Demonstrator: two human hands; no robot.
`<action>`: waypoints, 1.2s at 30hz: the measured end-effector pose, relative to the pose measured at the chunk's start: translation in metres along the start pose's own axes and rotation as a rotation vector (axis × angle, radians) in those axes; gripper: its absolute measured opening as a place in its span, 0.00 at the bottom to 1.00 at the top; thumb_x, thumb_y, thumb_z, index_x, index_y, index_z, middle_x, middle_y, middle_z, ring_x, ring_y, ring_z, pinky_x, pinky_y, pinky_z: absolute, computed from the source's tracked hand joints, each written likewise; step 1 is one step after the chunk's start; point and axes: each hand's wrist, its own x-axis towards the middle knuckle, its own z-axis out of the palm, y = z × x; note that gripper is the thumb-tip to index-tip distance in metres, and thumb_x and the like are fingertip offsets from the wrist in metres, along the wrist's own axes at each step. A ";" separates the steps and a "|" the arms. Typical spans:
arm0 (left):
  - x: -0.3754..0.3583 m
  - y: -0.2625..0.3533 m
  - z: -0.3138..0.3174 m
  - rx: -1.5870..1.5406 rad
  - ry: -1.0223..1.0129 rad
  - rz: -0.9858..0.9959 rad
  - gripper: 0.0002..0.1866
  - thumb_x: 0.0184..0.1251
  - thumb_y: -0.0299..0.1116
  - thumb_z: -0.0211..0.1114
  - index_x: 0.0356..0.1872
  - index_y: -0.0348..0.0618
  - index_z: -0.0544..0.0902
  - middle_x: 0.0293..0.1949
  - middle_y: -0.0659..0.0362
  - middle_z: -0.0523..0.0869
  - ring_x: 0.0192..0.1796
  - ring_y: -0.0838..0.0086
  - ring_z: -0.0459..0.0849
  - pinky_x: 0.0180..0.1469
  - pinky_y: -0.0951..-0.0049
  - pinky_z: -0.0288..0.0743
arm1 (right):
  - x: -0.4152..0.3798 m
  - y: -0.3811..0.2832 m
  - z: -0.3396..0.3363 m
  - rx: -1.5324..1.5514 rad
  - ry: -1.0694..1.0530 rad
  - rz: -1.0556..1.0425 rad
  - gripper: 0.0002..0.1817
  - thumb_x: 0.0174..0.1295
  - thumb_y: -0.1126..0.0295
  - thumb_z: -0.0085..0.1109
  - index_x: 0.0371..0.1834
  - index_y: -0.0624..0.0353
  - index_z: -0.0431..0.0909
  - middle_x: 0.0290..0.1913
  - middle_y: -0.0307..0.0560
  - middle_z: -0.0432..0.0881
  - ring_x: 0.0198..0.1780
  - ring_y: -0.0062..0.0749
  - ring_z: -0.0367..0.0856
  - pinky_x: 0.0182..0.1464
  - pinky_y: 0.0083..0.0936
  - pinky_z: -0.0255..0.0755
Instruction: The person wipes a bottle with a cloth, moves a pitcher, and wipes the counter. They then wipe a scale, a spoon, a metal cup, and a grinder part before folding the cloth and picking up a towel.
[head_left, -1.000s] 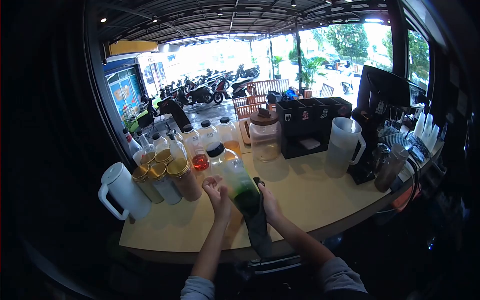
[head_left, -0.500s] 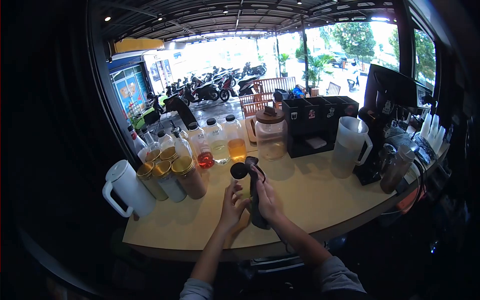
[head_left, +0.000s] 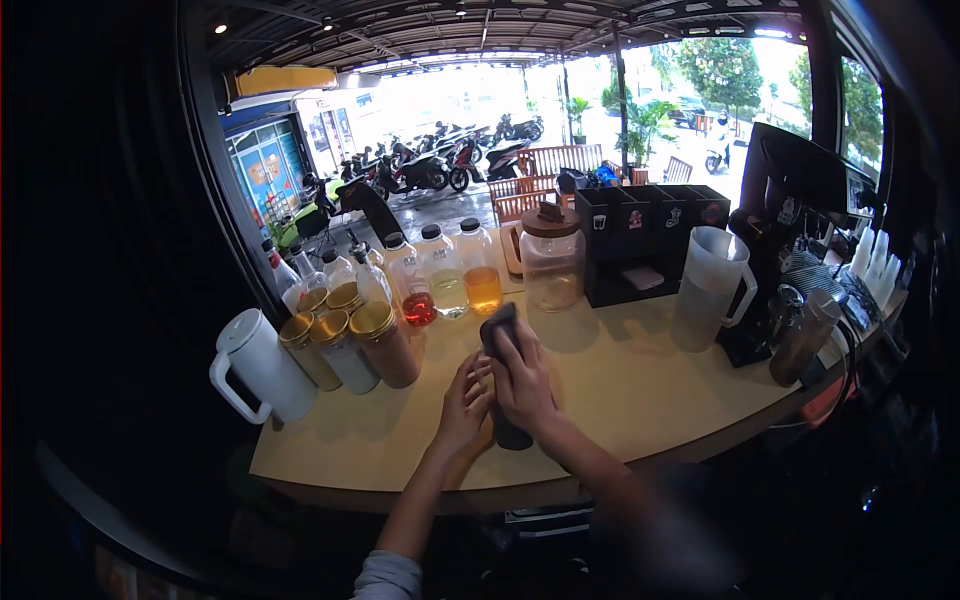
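Observation:
My right hand [head_left: 523, 383] is wrapped round a dark grey cloth [head_left: 503, 334], whose lower end hangs beneath the fingers. Beside it on the left, my left hand [head_left: 466, 402] has its fingers bent towards the cloth, against something mostly hidden behind them. The cloth covers whatever is between the two hands. Just beyond stand a bottle of orange liquid [head_left: 483, 288], a bottle of pale liquid [head_left: 448, 292] and a bottle of red liquid [head_left: 418, 306], all with black caps.
Gold-lidded jars [head_left: 384, 347] and a white pitcher [head_left: 262, 368] stand left on the wooden counter [head_left: 640, 400]. A wood-lidded glass jar [head_left: 552, 265], black organizer [head_left: 640, 240], clear pitcher [head_left: 704, 300] and brown-filled container [head_left: 800, 345] stand towards the right.
My right hand has closed round the cloth, which now covers the black round cap seen earlier at its top. The whole view has shifted slightly.

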 end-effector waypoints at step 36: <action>-0.011 -0.001 0.024 -0.059 0.296 0.182 0.49 0.47 0.44 0.77 0.66 0.38 0.56 0.58 0.53 0.69 0.61 0.65 0.71 0.67 0.65 0.60 | -0.020 0.016 -0.003 0.809 -0.216 0.668 0.20 0.73 0.62 0.39 0.53 0.68 0.72 0.45 0.42 0.78 0.48 0.20 0.72 0.53 0.19 0.65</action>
